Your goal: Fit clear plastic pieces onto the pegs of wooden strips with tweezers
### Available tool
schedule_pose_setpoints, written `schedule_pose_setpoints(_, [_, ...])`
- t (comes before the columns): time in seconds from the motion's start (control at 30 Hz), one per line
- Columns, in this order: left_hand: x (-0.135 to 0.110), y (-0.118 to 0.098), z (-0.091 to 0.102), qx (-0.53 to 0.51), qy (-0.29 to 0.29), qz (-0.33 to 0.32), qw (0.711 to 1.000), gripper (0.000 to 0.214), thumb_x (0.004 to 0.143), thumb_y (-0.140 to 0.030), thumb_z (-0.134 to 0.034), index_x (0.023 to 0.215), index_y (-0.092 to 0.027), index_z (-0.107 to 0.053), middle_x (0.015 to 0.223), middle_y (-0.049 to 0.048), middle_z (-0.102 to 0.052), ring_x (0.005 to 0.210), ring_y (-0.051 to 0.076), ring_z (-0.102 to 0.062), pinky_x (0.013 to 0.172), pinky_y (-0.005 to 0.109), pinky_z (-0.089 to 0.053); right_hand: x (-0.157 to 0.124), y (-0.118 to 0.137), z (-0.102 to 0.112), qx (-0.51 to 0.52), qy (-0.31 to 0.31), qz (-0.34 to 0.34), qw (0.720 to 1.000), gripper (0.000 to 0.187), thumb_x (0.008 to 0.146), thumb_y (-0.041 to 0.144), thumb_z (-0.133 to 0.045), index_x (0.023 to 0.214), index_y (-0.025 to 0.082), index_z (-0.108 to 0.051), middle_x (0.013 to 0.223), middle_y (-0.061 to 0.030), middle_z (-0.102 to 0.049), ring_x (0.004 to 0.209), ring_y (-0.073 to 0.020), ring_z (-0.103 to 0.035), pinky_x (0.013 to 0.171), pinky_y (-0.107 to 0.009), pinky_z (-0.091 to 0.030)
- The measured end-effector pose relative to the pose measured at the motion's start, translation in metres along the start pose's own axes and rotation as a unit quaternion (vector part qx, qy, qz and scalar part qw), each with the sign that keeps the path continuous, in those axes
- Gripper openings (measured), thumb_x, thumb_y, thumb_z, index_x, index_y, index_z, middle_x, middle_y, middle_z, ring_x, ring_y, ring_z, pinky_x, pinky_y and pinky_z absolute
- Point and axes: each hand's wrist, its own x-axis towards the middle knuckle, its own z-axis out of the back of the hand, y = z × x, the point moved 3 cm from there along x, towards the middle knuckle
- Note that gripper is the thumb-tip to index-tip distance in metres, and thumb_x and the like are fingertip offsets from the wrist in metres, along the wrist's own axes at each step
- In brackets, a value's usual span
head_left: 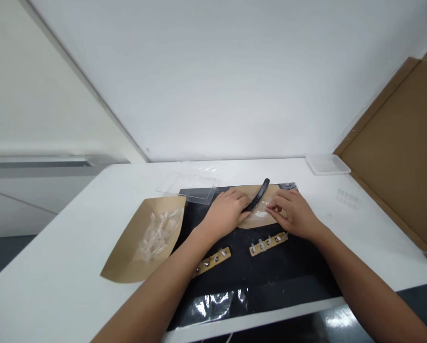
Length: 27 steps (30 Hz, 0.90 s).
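Observation:
My left hand (228,212) rests on the dark mat, its thumb and fingers closed around the lower end of a black curved strip (260,191). Under it lies a brown card sheet (247,191) with small white pieces (261,214) scattered over it. My right hand (294,212) pinches thumb and fingertips together beside those pieces; whatever is between them is too small to make out. Nearer me is a tan strip (267,244) with several small clear and metallic parts standing in it. A second such strip (213,258) is partly hidden by my left forearm.
To the left, a brown card tray (126,252) holds a heap of clear plastic pieces (159,233). Clear flat sheets (188,185) overlap the back of the black mat (270,281). A translucent shallow container (328,164) stands back right, near a large cardboard box (402,157).

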Motion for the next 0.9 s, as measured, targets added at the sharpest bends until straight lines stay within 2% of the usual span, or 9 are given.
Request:
schedule_pose_setpoints(0.1, [-0.001,0.000,-0.002,0.001,0.002,-0.008,1.000,0.023,0.097,-0.027,-0.070,0.117,-0.018,-0.074,0.117,0.0134,-0.074,0.115,0.030,-0.065,0.100,0.043,-0.050,0.000,0.000,-0.001,-0.004,0.004,0.003,1.000,0.017,0.105,0.029,-0.060,0.090,0.021,-0.060,0.086,-0.0023,-0.066,0.082,-0.0194,-0.061,0.082,-0.036,-0.038])
schedule_pose_setpoints(0.27, [0.001,0.002,-0.003,0.000,0.004,0.005,1.000,0.018,0.094,-0.024,-0.071,0.111,-0.019,-0.076,0.105,0.0118,-0.077,0.110,0.032,-0.068,0.091,0.043,-0.053,-0.001,-0.001,-0.002,-0.005,0.002,0.004,1.000,0.014,0.104,0.028,-0.061,0.092,0.021,-0.063,0.085,-0.0022,-0.065,0.080,-0.0193,-0.060,0.080,-0.036,-0.038])
schedule_pose_setpoints(0.37, [0.002,0.001,0.000,-0.005,-0.001,0.007,1.000,0.017,0.093,-0.020,-0.071,0.108,-0.019,-0.077,0.097,0.0102,-0.078,0.107,0.033,-0.068,0.091,0.044,-0.053,-0.001,-0.001,-0.002,-0.005,0.003,0.002,1.000,0.015,0.104,0.028,-0.061,0.091,0.021,-0.062,0.084,-0.0020,-0.065,0.078,-0.0190,-0.059,0.080,-0.036,-0.038])
schedule_pose_setpoints(0.5, [-0.004,-0.004,0.009,-0.031,-0.023,-0.002,0.999,0.022,0.098,-0.018,-0.061,0.115,-0.017,-0.075,0.109,0.0121,-0.075,0.109,0.029,-0.068,0.096,0.043,-0.053,-0.001,0.002,0.001,0.008,-0.007,0.005,1.000,0.015,0.106,0.028,-0.058,0.093,0.021,-0.061,0.086,-0.0019,-0.064,0.077,-0.0183,-0.059,0.081,-0.037,-0.039])
schedule_pose_setpoints(0.6, [-0.014,-0.011,0.019,-0.108,-0.032,-0.002,0.994,0.026,0.101,-0.021,-0.054,0.118,-0.018,-0.074,0.111,0.0111,-0.072,0.104,0.026,-0.069,0.093,0.038,-0.055,-0.001,0.008,0.006,0.039,-0.049,0.025,0.998,0.017,0.104,0.024,-0.058,0.088,0.023,-0.055,0.082,-0.0009,-0.063,0.076,-0.0187,-0.058,0.080,-0.037,-0.039])
schedule_pose_setpoints(0.7, [-0.022,-0.018,0.025,-0.194,-0.023,0.023,0.980,0.028,0.103,-0.026,-0.050,0.117,-0.021,-0.074,0.112,0.0100,-0.072,0.101,0.024,-0.070,0.088,0.036,-0.057,-0.001,0.014,0.010,0.066,-0.089,0.035,0.993,0.018,0.101,0.021,-0.061,0.086,0.024,-0.050,0.078,0.0008,-0.061,0.073,-0.0178,-0.057,0.077,-0.037,-0.039])
schedule_pose_setpoints(0.77, [-0.026,-0.021,0.027,-0.246,-0.038,0.057,0.967,0.028,0.104,-0.030,-0.050,0.114,-0.021,-0.075,0.114,0.0103,-0.074,0.101,0.024,-0.072,0.084,0.035,-0.058,-0.001,0.017,0.011,0.057,-0.107,0.036,0.992,0.018,0.101,0.020,-0.061,0.088,0.024,-0.050,0.079,0.0010,-0.061,0.073,-0.0175,-0.058,0.076,-0.037,-0.038])
schedule_pose_setpoints(0.83, [-0.026,-0.021,0.027,-0.297,-0.051,0.102,0.948,0.028,0.104,-0.037,-0.053,0.106,-0.021,-0.076,0.105,0.0100,-0.078,0.093,0.024,-0.075,0.071,0.031,-0.058,-0.002,0.018,0.012,0.039,-0.121,0.039,0.991,0.014,0.100,0.019,-0.061,0.091,0.023,-0.052,0.080,0.0005,-0.063,0.075,-0.0178,-0.061,0.077,-0.037,-0.039])
schedule_pose_setpoints(0.9, [-0.026,-0.021,0.024,-0.368,-0.042,0.158,0.915,0.030,0.102,-0.043,-0.057,0.103,-0.020,-0.076,0.093,0.0096,-0.080,0.077,0.024,-0.077,0.052,0.026,-0.052,-0.002,0.018,0.013,0.032,-0.134,0.041,0.990,0.010,0.100,0.017,-0.061,0.095,0.023,-0.054,0.081,0.0005,-0.065,0.076,-0.0180,-0.064,0.078,-0.038,-0.039])
